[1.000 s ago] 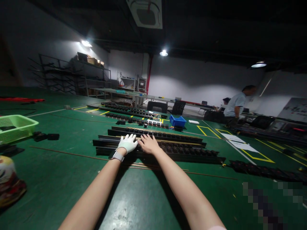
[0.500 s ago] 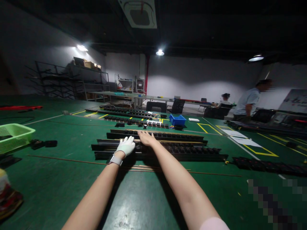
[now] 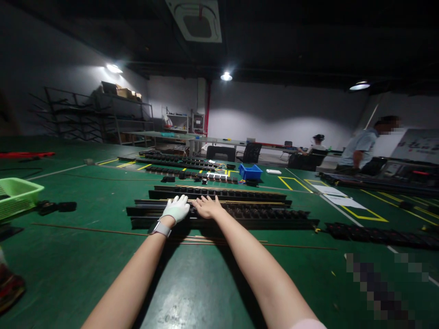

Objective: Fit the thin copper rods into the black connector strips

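Observation:
My left hand (image 3: 176, 208), in a white glove with a watch at the wrist, rests palm down on a long black rail assembly (image 3: 267, 214) lying on the green floor. My bare right hand (image 3: 207, 206) lies beside it on the same rail, fingers spread over a row of small black parts and a thin brass strip (image 3: 254, 202). Neither hand grips anything that I can see. A second black rail (image 3: 240, 193) lies just behind, and thin copper rods (image 3: 103, 228) lie on the floor in front.
A green basket (image 3: 17, 194) stands at the left, a blue bin (image 3: 250, 172) further back. More black rails (image 3: 377, 235) lie right and behind. Two people are at the far right by desks and chairs; shelving lines the left wall. Yellow floor lines (image 3: 363, 211) mark the right.
My right hand reached forward to the far rail, then drew back beside the gloved left hand. The standing person walked to the right. The view shifted slightly.

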Demonstrator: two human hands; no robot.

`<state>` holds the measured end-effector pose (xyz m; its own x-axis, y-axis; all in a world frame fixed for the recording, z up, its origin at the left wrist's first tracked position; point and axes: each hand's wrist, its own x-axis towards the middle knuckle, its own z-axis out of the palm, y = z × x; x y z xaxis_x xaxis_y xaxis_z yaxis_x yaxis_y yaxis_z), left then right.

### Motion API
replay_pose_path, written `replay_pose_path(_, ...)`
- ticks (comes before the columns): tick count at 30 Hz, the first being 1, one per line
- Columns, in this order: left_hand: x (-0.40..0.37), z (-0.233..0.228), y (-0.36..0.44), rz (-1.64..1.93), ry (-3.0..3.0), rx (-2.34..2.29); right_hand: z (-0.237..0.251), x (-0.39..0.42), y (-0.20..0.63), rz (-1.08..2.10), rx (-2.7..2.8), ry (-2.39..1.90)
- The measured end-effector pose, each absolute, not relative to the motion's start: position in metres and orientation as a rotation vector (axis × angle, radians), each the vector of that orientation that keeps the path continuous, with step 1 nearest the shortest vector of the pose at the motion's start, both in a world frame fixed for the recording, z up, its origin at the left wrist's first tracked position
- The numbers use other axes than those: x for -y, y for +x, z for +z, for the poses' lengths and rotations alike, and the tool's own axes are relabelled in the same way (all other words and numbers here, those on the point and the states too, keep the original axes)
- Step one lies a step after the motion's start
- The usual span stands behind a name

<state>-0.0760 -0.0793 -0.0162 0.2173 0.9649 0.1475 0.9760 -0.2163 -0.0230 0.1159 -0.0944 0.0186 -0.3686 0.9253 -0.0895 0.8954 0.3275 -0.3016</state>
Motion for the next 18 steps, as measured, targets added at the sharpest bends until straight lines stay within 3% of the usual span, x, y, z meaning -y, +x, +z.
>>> replay_pose_path(8, 0.08, -0.016, -0.079, -0.223, -2.409, 1.807, 0.04, 0.084, 0.149, 0.545, 2.166, -1.674)
replay_pose_path(18, 0.075, -0.018, -0.079, -0.263, -2.418, 1.839, 0.027, 0.094, 0.151, 0.437, 2.447, -1.736)
